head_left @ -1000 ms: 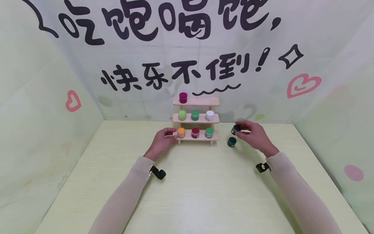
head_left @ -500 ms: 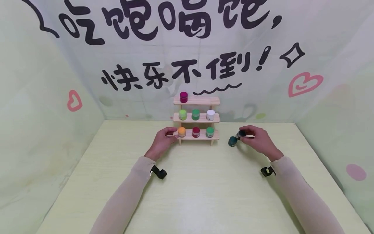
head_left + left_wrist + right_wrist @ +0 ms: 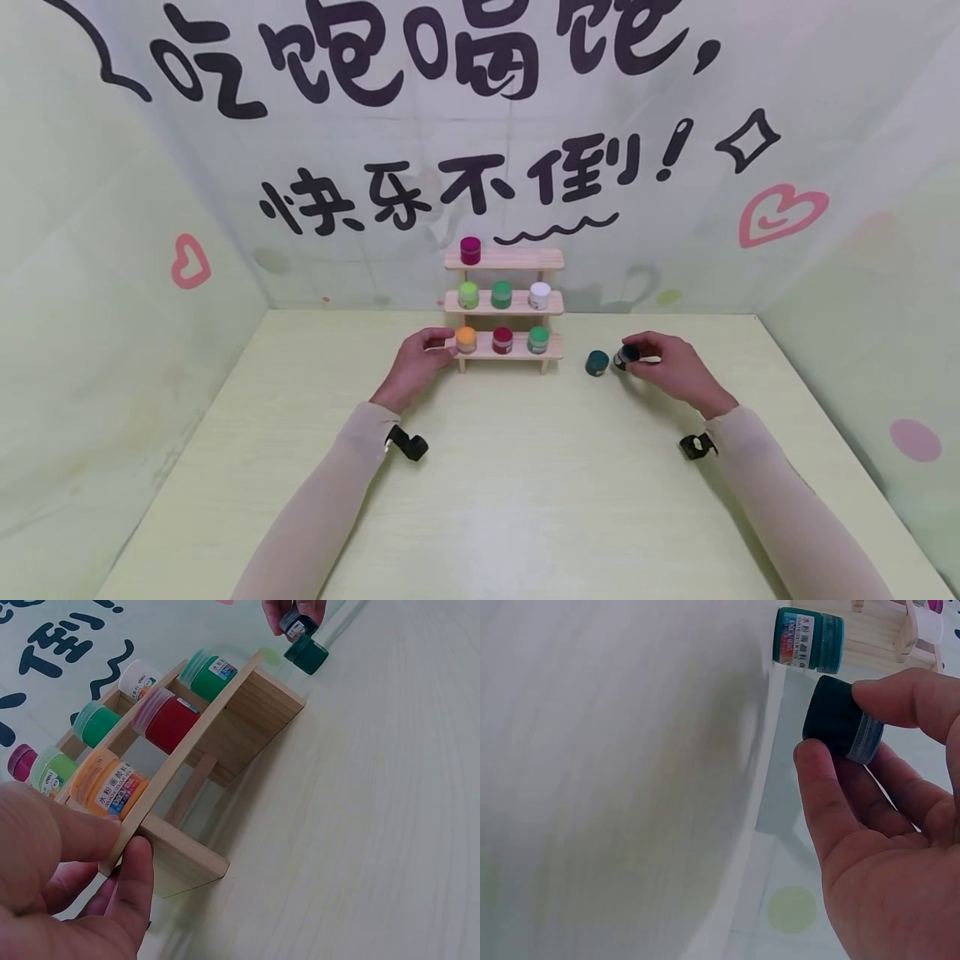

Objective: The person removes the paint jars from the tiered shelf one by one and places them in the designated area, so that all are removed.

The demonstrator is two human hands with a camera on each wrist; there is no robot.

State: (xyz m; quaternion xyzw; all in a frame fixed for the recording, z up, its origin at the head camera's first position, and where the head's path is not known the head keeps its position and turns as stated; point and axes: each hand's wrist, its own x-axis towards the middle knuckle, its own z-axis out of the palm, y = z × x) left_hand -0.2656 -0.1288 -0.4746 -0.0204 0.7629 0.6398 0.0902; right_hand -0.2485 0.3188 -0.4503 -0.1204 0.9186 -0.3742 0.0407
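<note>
A three-step wooden rack (image 3: 513,260) stands at the back of the table with small paint jars on its steps. My left hand (image 3: 412,367) pinches the left end of its lowest step, the thumb on top beside the orange jar (image 3: 111,784) and fingers underneath. Right of the rack, my right hand (image 3: 678,373) grips a very dark, almost black paint jar (image 3: 838,716) between thumb and fingers, tilted in the head view. Just left of it a dark teal jar (image 3: 597,363) stands on the table, with a narrow gap between the two.
The lowest step also bears a dark red jar (image 3: 502,340) and a green jar (image 3: 537,339). Above are light green (image 3: 468,294), green (image 3: 501,294) and white jars (image 3: 539,295). A magenta jar (image 3: 470,250) tops the rack. A printed cloth wall (image 3: 337,267) rises close behind.
My right hand has brought the dark jar down and to the right, from above and behind the teal jar to its right side. The left hand keeps its hold on the rack.
</note>
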